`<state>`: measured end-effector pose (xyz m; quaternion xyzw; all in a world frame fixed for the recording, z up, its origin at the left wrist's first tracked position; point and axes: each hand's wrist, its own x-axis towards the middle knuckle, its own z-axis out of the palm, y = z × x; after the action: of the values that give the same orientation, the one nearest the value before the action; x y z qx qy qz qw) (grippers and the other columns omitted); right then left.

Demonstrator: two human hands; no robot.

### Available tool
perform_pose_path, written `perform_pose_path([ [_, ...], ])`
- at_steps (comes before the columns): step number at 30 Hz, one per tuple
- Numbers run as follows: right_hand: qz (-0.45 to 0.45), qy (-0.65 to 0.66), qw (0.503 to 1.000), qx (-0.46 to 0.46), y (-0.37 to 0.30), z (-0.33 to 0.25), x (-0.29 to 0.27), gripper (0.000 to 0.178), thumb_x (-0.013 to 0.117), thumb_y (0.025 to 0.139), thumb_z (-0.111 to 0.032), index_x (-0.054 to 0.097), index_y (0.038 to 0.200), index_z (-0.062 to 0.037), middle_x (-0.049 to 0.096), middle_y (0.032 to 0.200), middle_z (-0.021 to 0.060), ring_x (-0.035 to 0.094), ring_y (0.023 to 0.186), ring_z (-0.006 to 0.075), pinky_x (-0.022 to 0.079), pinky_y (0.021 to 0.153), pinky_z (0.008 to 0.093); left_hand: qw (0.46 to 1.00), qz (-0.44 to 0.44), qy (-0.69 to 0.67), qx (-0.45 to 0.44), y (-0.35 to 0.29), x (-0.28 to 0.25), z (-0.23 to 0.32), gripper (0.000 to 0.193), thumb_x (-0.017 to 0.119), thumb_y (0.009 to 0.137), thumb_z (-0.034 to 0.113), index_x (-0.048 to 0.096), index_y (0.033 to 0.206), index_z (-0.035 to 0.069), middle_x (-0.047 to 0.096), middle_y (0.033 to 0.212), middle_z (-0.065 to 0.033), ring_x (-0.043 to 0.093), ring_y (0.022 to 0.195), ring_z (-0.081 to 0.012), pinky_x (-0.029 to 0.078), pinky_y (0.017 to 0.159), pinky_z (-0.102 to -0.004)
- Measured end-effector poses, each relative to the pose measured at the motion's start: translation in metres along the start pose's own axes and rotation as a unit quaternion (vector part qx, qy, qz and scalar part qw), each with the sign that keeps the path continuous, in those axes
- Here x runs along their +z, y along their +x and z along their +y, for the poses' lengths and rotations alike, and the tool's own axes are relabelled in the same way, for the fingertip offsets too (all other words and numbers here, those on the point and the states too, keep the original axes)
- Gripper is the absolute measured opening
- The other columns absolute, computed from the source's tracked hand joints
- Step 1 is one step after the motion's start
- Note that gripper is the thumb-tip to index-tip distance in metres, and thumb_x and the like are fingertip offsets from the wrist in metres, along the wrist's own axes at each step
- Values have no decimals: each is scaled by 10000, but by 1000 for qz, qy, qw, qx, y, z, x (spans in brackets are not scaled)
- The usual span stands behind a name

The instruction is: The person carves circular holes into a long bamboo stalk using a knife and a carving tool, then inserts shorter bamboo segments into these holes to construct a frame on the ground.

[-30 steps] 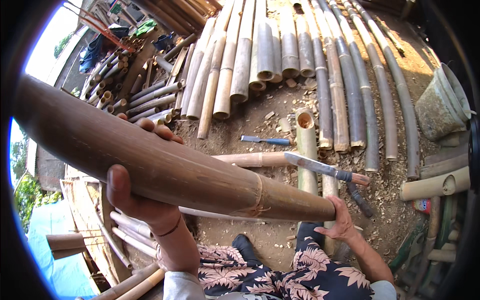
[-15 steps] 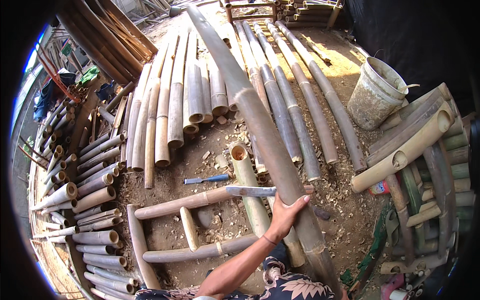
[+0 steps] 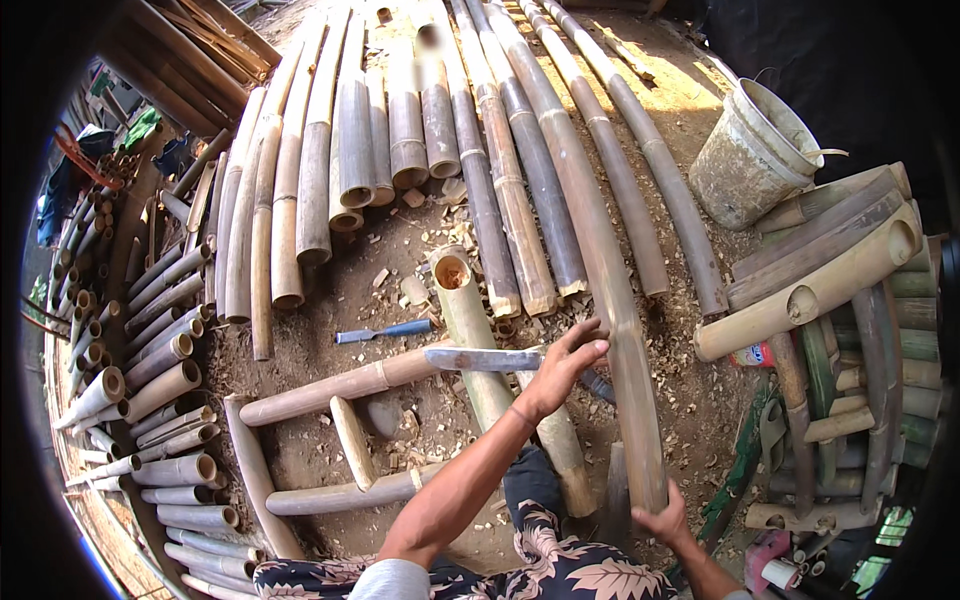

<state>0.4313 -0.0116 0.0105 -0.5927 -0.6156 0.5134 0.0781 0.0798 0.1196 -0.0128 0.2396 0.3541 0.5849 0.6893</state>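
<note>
The pole (image 3: 640, 420) is smooth, round bamboo with ringed joints — the right hand (image 3: 664, 514) clasps its near end. Left of the pole, the left hand (image 3: 562, 374) is loosely open; contact is unclear. Farther left lie 1 flat-bladed knife (image 3: 483, 359) and 1 chisel (image 3: 405, 328). Right of it — open, chip-strewn soil (image 3: 690, 395).

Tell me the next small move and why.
Probably close the left grip around the long bamboo pole: it is spread open at the pole's left side, not wrapped around it, while the right grip holds only the near end.
</note>
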Motion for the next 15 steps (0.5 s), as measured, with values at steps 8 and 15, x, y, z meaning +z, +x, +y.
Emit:
perform_pose_path([
  [8,247,-375,831,-328,241,-134,35,674,640,822,-100,393,1447,-37,398,1431,220,422,1339,336,338,1133,540,971,70,197,-118,-186,-46,1,404,657,958,161,551,1295,-35,684,1173,-136,642,1086,-183,506,980,-332],
  [15,-85,-409,826,-377,285,-144,98,410,577,823,-74,583,1232,-107,600,1102,185,577,1068,354,465,932,469,818,289,493,-60,-259,-132,-23,317,672,866,154,647,1117,-38,724,1011,-178,709,961,-253,541,882,-355],
])
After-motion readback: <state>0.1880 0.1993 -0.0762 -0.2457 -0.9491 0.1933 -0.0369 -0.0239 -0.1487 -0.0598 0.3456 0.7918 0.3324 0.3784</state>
